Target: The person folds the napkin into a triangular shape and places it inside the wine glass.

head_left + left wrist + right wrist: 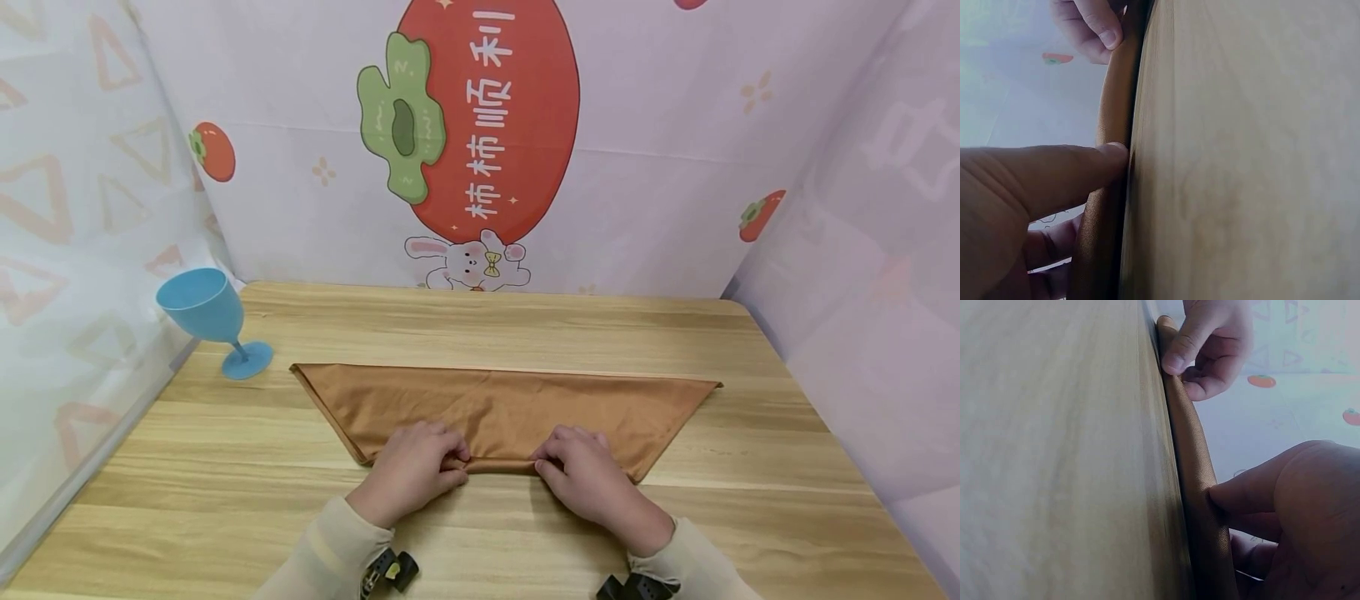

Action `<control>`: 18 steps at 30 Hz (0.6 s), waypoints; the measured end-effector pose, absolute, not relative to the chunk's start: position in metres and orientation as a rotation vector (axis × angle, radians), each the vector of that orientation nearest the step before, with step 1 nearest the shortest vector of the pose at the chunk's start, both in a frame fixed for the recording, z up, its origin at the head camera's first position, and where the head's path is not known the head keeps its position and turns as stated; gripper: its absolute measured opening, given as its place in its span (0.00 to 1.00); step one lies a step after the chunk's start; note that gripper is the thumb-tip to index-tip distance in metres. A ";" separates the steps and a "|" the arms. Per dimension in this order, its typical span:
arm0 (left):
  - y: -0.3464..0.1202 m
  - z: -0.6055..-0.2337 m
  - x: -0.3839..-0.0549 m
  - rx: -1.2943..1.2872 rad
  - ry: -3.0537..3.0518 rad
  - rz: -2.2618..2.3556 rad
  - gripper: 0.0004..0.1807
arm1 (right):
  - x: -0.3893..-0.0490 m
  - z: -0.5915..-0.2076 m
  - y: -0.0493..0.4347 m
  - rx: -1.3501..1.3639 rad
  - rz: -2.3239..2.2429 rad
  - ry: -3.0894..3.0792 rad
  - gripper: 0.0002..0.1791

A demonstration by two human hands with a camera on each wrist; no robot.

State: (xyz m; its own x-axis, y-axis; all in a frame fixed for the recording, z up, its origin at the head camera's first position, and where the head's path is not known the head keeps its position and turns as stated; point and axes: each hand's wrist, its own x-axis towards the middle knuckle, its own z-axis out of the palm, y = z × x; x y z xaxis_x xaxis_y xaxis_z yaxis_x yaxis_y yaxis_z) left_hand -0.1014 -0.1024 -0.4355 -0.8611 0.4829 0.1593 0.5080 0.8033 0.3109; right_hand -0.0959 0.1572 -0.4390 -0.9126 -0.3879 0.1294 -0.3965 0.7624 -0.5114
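Note:
A brown cloth (480, 400) lies folded into a wide trapezoid, its long side toward the back. Along the short near edge runs a narrow rolled fold (501, 466). My left hand (416, 467) pinches that roll left of its middle, thumb in front and fingers behind. To the right, my right hand (585, 475) pinches the same roll, with a short stretch of it showing between the hands. In the left wrist view the left thumb (1066, 172) presses the rolled cloth (1116, 94). The right wrist view shows the right thumb (1247, 487) against the roll (1191, 444).
A blue goblet (202, 308) stands on the wooden table (480, 329) at the back left, near the cloth's far left corner. A printed backdrop (300, 217) rises behind the table, with pale sheets at both sides.

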 end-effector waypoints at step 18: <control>-0.102 -0.437 -0.101 -0.751 -2.936 -0.565 0.06 | -0.097 -0.445 0.157 0.596 0.884 -2.892 0.11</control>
